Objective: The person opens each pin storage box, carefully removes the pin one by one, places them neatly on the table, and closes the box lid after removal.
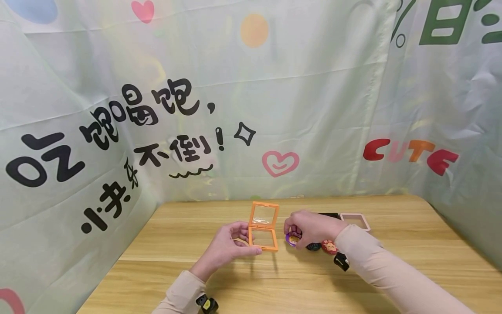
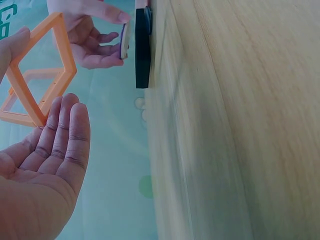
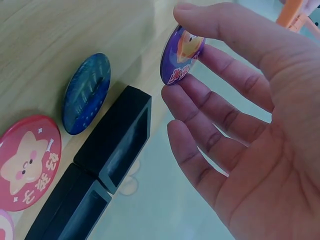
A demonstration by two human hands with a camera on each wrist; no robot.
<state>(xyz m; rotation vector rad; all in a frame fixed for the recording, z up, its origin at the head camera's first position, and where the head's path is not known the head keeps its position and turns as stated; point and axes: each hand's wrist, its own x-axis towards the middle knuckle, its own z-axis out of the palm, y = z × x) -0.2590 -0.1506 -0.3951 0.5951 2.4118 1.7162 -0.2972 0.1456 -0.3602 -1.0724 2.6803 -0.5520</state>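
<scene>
My left hand holds a hinged orange frame case by its edge, between thumb and fingers. The case stands unfolded above the table, with clear panes in both halves. Just to its right, my right hand pinches a round purple badge with a cartoon picture, lifted off the tabletop. Edge-on, the same badge appears in the left wrist view. Under the right hand lie a dark blue badge and a red badge with a star figure.
A black frame case lies unfolded beside the badges. Behind the right wrist is a pale pink frame case. Part of a pink badge shows at the right wrist view's corner. Printed cloth hangs behind the wooden table.
</scene>
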